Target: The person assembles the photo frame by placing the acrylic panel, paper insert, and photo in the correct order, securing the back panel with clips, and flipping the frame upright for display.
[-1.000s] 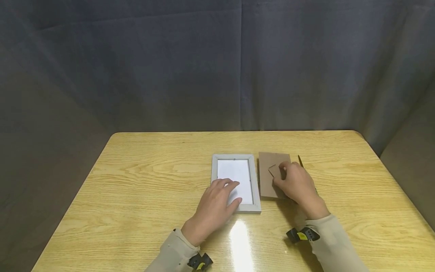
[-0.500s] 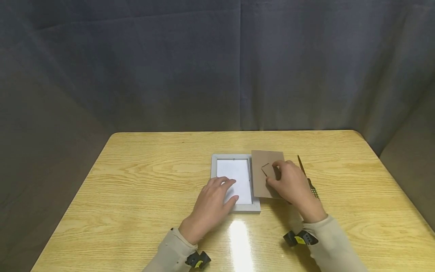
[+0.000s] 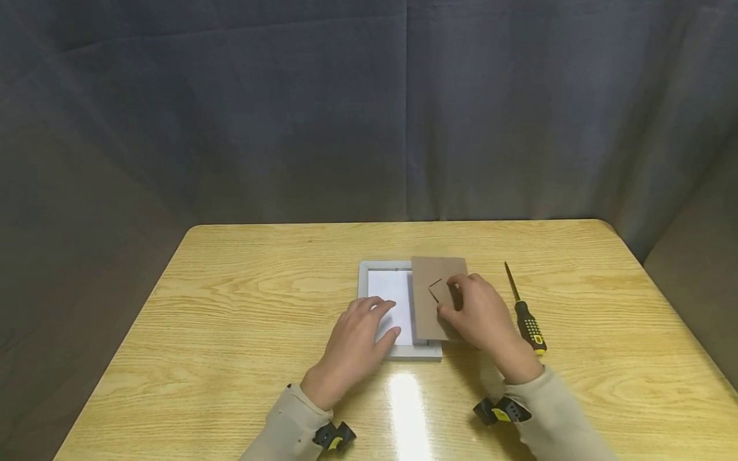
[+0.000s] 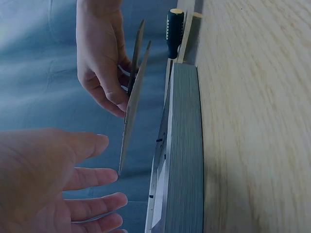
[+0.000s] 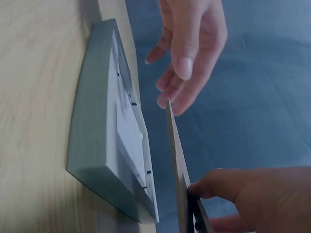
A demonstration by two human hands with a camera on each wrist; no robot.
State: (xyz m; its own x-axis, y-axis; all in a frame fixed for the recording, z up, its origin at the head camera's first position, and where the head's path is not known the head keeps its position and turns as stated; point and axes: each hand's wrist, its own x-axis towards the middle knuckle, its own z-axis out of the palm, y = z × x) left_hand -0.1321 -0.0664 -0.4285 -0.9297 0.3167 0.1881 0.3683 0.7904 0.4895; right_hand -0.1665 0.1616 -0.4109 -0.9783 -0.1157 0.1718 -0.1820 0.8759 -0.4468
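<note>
A light grey picture frame lies face down on the table, a white sheet inside its opening. My right hand pinches the stand leg on the back of a brown backing board. In both wrist views the board is raised above the frame, tilted, with a gap between them. From the head view it covers the frame's right part. My left hand hovers over the frame's lower left, fingers spread and holding nothing. Its fingertips are near the board's edge in the left wrist view.
To the right of the frame lies a screwdriver with a black and yellow handle, its tip pointing away. The wooden table ends at a dark curtain behind. Small dark tabs show along the frame's inner edge.
My right hand has carried the backing board leftward, from beside the frame to over its right part. The screwdriver has come fully into view. My left hand has shifted only slightly.
</note>
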